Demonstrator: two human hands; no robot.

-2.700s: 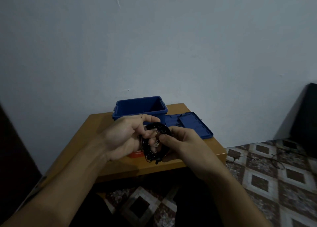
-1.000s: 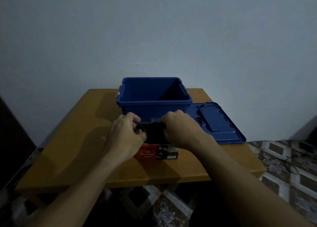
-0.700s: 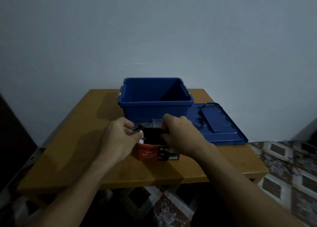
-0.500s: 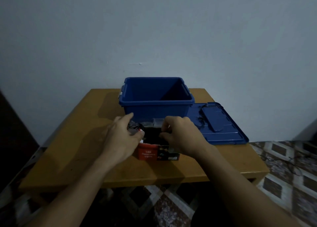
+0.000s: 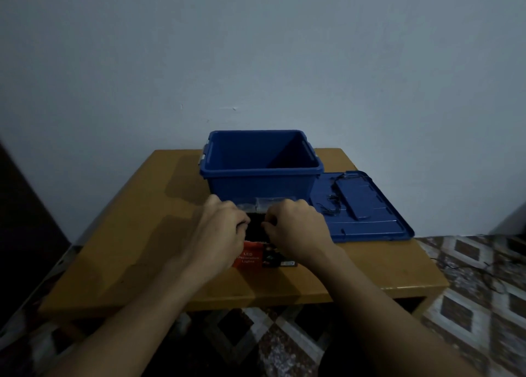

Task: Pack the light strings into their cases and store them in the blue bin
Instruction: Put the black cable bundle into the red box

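Two hands meet over one case [image 5: 257,258] on the wooden table [image 5: 136,248]. The case (red and black, printed "LED Decorative Lights") lies flat at 6 o'clock of the blue bin [image 5: 262,181], just beside its front wall. A dark coiled light string [image 5: 256,228] sits in the open top of the case, between the hands.

Left hand [image 5: 219,228], at 9 o'clock of the coil: fingers curled down onto it, gripping.

Right hand [image 5: 297,228], at 3 o'clock of the coil: thumb and fingers pinch its edge.

The bin stands upright with its top uncovered. Its lid [image 5: 378,225] lies flat at 3 o'clock of the bin, just beside it. A loose thin wire [image 5: 330,206] rests on the lid. Patterned floor tiles [image 5: 472,297] show at 4 o'clock.
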